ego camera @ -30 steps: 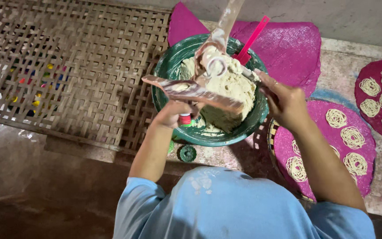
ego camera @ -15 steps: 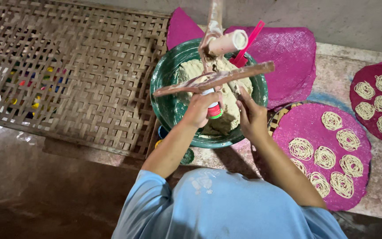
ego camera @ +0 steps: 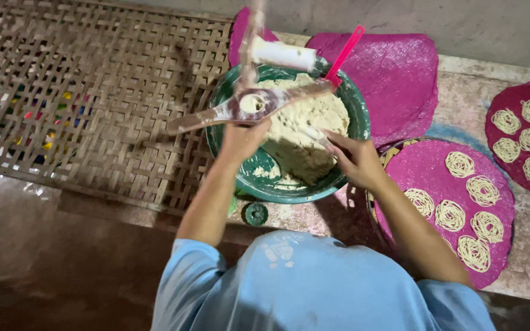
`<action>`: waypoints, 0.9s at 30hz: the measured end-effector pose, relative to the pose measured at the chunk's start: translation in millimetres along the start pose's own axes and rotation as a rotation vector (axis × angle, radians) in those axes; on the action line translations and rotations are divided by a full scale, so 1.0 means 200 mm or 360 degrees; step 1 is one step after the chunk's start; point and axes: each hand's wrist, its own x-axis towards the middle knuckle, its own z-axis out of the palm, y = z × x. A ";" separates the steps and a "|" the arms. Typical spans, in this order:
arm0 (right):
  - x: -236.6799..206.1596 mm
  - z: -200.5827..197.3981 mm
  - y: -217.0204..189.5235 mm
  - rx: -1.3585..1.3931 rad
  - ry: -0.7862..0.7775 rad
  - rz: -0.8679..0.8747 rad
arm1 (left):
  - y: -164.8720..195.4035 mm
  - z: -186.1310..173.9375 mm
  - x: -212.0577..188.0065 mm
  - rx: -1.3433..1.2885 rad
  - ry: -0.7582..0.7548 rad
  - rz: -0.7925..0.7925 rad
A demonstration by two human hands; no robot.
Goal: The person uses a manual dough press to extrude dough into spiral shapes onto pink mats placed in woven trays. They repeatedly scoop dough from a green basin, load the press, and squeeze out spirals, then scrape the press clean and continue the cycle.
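My left hand (ego camera: 243, 140) grips a dough-smeared metal noodle press (ego camera: 249, 105) from below and holds it over a green bowl (ego camera: 358, 119). The press's round barrel opening faces up, and its white plunger (ego camera: 286, 55) is swung back above it. A lump of pale dough (ego camera: 311, 119) fills the bowl. My right hand (ego camera: 356, 160) is at the bowl's right side, its fingertips pinching into the dough. A pink spatula (ego camera: 346, 50) stands in the bowl's far side.
A woven bamboo mat (ego camera: 93, 92) lies to the left. Pink round mats (ego camera: 400, 73) lie behind and to the right. Those at the right (ego camera: 427, 175) carry several noodle coils (ego camera: 450, 214). A small green disc (ego camera: 256, 213) lies below the bowl.
The press has tipped so that its barrel opening faces up. My right hand has left the press and gone down into the dough at the bowl's right side.
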 end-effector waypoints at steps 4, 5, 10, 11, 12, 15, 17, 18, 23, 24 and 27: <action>0.07 -0.20 -0.22 -0.0034 -0.0344 0.0000 | 0.18 -0.12 0.05 0.1523 -0.0193 0.0220; 0.12 -0.27 -0.28 -0.0386 -0.0601 0.0297 | 0.21 -0.11 0.04 0.1445 -0.0397 -0.0028; 0.27 -0.33 -0.53 -0.1133 -0.0741 -0.0162 | 0.21 0.04 -0.02 0.1148 -0.0589 0.0334; 0.26 -0.27 -0.56 -0.1321 -0.0809 -0.0259 | 0.18 0.06 -0.03 0.1167 -0.0504 0.0496; 0.26 -0.24 -0.58 -0.1514 -0.0867 -0.0359 | 0.15 0.08 -0.04 0.1184 -0.0412 0.0666; 0.21 -0.19 -0.62 -0.1502 -0.0437 -0.1150 | 0.09 0.07 -0.10 0.0556 -0.0711 0.0210; 0.21 -0.25 -0.66 -0.1714 -0.0557 -0.1128 | 0.06 0.02 -0.13 0.0258 -0.0913 -0.0400; 0.22 -0.30 -0.68 -0.1826 -0.0616 -0.1119 | 0.05 -0.02 -0.12 0.0288 -0.0934 -0.0685; 0.27 -0.47 -0.80 -0.1663 -0.0617 -0.0803 | 0.05 -0.12 -0.07 0.0877 -0.0509 0.0345; 0.29 -0.41 -0.81 -0.1772 -0.0695 -0.0803 | 0.06 -0.10 -0.07 0.1024 -0.0485 0.0562; 0.32 -0.16 -0.78 -0.1739 -0.0633 -0.1065 | 0.07 -0.03 -0.10 0.0793 -0.0486 0.0658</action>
